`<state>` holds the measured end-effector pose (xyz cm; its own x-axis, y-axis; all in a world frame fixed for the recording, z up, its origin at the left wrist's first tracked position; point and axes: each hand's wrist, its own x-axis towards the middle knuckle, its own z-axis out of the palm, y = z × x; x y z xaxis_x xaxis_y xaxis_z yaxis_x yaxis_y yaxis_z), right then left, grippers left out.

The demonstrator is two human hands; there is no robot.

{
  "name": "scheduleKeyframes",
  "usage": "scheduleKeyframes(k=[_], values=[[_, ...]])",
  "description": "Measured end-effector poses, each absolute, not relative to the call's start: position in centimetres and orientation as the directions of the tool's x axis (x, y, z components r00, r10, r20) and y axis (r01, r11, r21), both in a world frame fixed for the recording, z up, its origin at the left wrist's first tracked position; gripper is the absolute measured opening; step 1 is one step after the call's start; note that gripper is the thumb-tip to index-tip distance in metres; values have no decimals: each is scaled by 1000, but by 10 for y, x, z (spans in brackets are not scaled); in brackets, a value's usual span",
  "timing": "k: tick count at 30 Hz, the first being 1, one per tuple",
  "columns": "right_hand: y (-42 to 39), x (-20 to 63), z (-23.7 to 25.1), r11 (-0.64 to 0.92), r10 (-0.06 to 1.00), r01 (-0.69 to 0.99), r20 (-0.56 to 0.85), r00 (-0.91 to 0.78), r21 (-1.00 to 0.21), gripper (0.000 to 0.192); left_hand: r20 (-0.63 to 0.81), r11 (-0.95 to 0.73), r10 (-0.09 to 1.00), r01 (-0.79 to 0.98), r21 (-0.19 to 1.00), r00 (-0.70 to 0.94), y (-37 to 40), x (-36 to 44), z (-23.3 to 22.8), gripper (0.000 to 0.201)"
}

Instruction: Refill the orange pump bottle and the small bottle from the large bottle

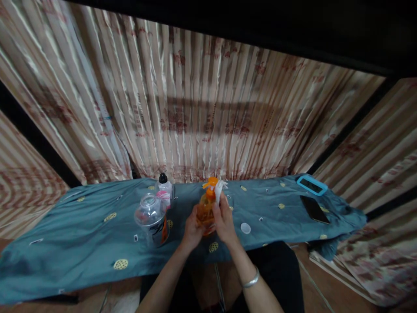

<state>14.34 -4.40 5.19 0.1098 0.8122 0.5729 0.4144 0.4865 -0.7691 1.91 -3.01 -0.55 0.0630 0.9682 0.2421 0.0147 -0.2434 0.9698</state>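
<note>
Left hand (192, 230): wrapped around the orange bottle (206, 211) near the table (81, 226) front edge, hiding its lower side.
Right hand (223, 219): pinching a white cloth (218, 190) at the pump; cloth blurred.
Jar (151, 219): left, label unreadable.

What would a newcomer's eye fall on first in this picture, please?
First the orange bottle at the middle, gripped by the left hand while the right hand holds a white wipe at its pump. Left of it on the blue cloth stands a clear jar. Far right lie two phones, with striped curtains behind.
</note>
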Motion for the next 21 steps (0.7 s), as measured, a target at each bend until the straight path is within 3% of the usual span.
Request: scheduleKeyframes(k=[6,11,14,21], values=[[-10,158,80,450,893,201,445,-73,-870,58,202,-204,975,17,979,87,-28,16,-6,59],[-34,150,69,424,874,290,472,116,-858,51,211,-212,971,-3,977,110,-33,20,-5,61],[-50,145,48,400,850,323,479,218,-858,59,174,-179,978,35,983,112,-35,20,-3,61],[-55,153,-13,265,911,189,310,274,-946,70,189,-194,978,46,980,90,-35,20,-7,69]])
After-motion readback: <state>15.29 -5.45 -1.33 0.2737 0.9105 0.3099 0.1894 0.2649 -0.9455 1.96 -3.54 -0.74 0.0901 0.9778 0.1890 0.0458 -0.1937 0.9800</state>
